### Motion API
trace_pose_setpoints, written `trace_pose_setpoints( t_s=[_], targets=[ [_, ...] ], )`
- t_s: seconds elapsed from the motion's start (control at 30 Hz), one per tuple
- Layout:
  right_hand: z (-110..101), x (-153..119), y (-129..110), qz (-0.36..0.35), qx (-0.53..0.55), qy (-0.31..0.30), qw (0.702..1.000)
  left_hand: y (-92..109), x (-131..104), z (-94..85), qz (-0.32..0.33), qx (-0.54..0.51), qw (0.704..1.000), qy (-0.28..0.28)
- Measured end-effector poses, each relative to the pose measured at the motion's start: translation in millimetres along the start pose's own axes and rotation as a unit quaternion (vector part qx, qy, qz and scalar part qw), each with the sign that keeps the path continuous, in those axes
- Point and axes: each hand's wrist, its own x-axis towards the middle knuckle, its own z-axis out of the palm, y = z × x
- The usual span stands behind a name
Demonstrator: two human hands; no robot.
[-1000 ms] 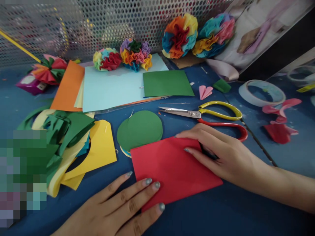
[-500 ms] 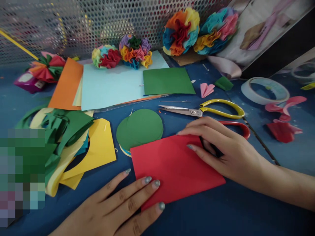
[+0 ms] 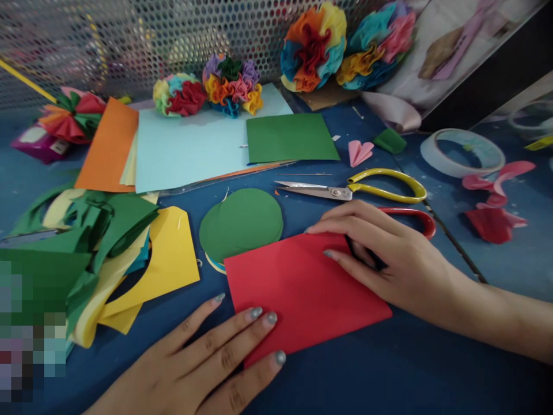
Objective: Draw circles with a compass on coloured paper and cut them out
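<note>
A red sheet of paper (image 3: 302, 288) lies at a slant on the blue table in front of me. My left hand (image 3: 203, 357) is flat with fingers spread, its fingertips on the sheet's lower left part. Loosely bent over the upper right part is my right hand (image 3: 380, 248), its thumb on the red surface and its index fingertip at the top edge, the two apart. Some of its fingers are hidden underneath. Green paper circles (image 3: 242, 222) lie just behind the sheet. Scissors (image 3: 337, 192) with a yellow handle rest beyond my right hand, and a red handle (image 3: 415, 222) shows beside it.
Green scraps (image 3: 108, 225) and cut yellow paper (image 3: 175, 248) lie at left. Behind are light blue sheets (image 3: 185, 150), a green sheet (image 3: 294, 138) and ruffled flowers (image 3: 313, 49) by a perforated metal panel (image 3: 151, 34). Tape (image 3: 462, 153) and pink pieces (image 3: 496, 184) lie at right.
The view has shifted slightly, so everything sits a little further left and higher. Both hands keep their places on the red paper.
</note>
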Motion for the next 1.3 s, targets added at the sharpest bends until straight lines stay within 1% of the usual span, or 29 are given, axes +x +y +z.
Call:
trace_pose_setpoints(
  t_s=[0.3, 0.53, 0.63, 0.67, 0.73, 0.83, 0.87, 0.93, 1.0, 1.07, 1.13, 1.3],
  targets=[
    [0.3, 0.3, 0.2, 0.009, 0.0, -0.001, 1.0, -1.4, -4.9, -0.3, 0.013, 0.04, 0.999, 0.001],
    [-4.2, -2.8, -1.0, 0.016, 0.018, 0.022, 0.999, -2.7, -5.0, -0.8, 0.026, 0.067, 0.997, 0.008],
    [-7.8, -4.8, -1.0, -0.001, -0.002, 0.036, 0.999, -4.1, -5.8, -0.6, 0.045, 0.086, 0.995, 0.008],
    [-9.6, -5.4, -1.2, -0.018, -0.014, 0.047, 0.999, -4.1, -6.3, 0.1, 0.049, 0.091, 0.995, 0.009],
    [-13.6, -7.2, -2.5, -0.062, -0.04, 0.052, 0.996, -3.4, -7.2, 2.4, 0.035, 0.092, 0.995, 0.015],
    [-16.7, -10.9, -7.0, -0.151, -0.061, -0.008, 0.987, -1.2, -6.8, 6.5, 0.008, 0.077, 0.997, 0.032],
    [-16.0, -11.9, -8.9, -0.183, -0.068, -0.039, 0.98, -0.6, -6.2, 7.5, 0.007, 0.073, 0.997, 0.037],
    [-12.2, -12.8, -12.4, -0.246, -0.09, -0.078, 0.962, -0.3, -4.6, 8.7, 0.006, 0.068, 0.997, 0.043],
    [-7.0, -11.9, -14.2, -0.281, -0.114, -0.117, 0.946, -1.0, -3.0, 9.1, 0.007, 0.067, 0.997, 0.043],
    [-2.8, -10.0, -13.8, -0.287, -0.125, -0.154, 0.937, -1.9, -2.0, 9.2, 0.012, 0.066, 0.997, 0.04],
    [-0.8, -8.4, -12.3, -0.275, -0.121, -0.176, 0.937, -2.5, -1.8, 9.2, 0.008, 0.061, 0.997, 0.037],
    [-0.2, -8.3, -11.3, -0.255, -0.097, -0.194, 0.942, -0.9, -6.2, 9.6, 0.01, 0.06, 0.998, 0.027]
  ],
)
